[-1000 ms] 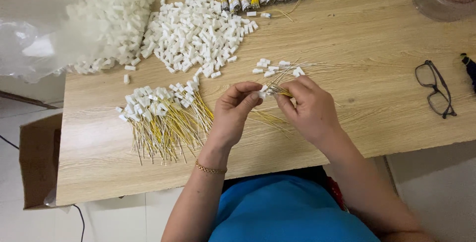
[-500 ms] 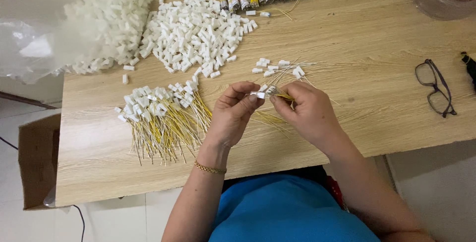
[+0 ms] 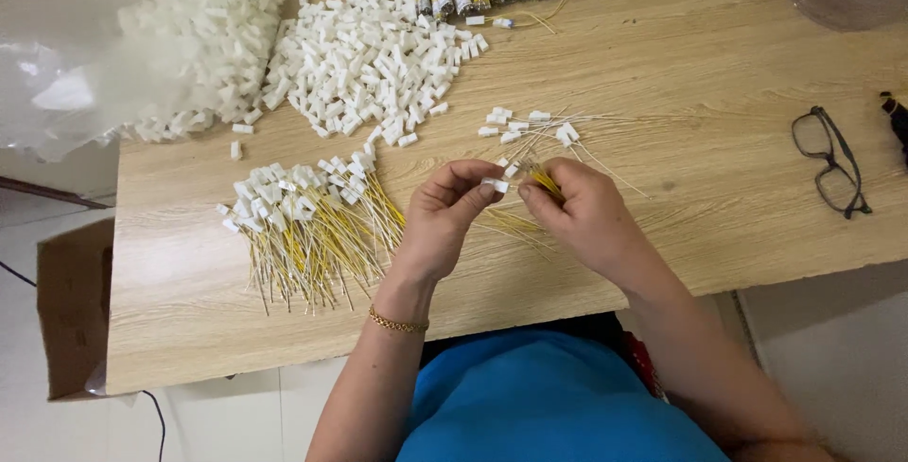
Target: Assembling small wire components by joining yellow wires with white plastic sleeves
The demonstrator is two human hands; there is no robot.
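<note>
White connector (image 3: 496, 184) pinched in left hand (image 3: 446, 216) fingertips, above the table (image 3: 719, 74) near its front edge, mid-width. Right hand (image 3: 579, 214) fingers closed on yellow wires (image 3: 545, 179), tips meeting the connector. Finished pile (image 3: 307, 226) lies left of the hands. Loose connectors (image 3: 378, 55) heaped toward the back edge; bag (image 3: 104, 65) at back left corner. Glasses (image 3: 832, 164) near right edge.

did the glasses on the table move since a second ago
No. The glasses lie at the same spot near the right table edge, as before; only the hands work.
</note>
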